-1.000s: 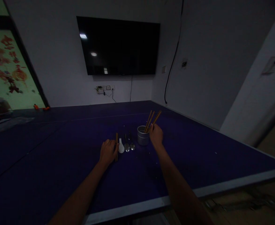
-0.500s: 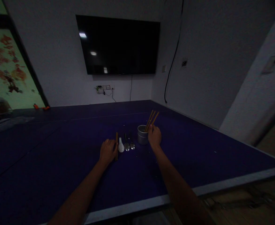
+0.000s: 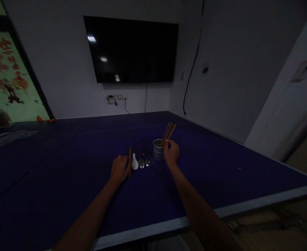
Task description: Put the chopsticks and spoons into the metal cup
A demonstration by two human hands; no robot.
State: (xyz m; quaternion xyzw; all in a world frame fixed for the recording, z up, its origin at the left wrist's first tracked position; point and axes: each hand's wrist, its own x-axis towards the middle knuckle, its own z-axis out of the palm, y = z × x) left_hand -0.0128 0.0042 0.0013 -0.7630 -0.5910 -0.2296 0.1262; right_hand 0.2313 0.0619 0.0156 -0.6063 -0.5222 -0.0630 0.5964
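A pair of wooden chopsticks point(image 3: 129, 175) lies on the purple table, with the curled fingers of my left hand point(image 3: 119, 169) resting on its middle. Just right of the pair is a white spoon point(image 3: 135, 163), then two metal spoons point(image 3: 141, 163) side by side, bowls toward me. A grey metal cup point(image 3: 158, 151) stands upright farther right. Several more chopsticks point(image 3: 170, 129) lean out of it to the right. At the cup's right rim, my right hand point(image 3: 171, 151) is closed around their lower part; its fingertips partly cover them.
The purple table point(image 3: 90, 202) has a pale front edge. A dark television point(image 3: 132, 50) hangs on the wall behind. Small orange items point(image 3: 39, 119) and clear plastic point(image 3: 9, 138) sit at the far left. A black cable point(image 3: 192, 69) runs down the right wall.
The chopsticks in the cup and my right hand have shifted very slightly left. My left hand stays on the lying pair; the spoons keep their places.
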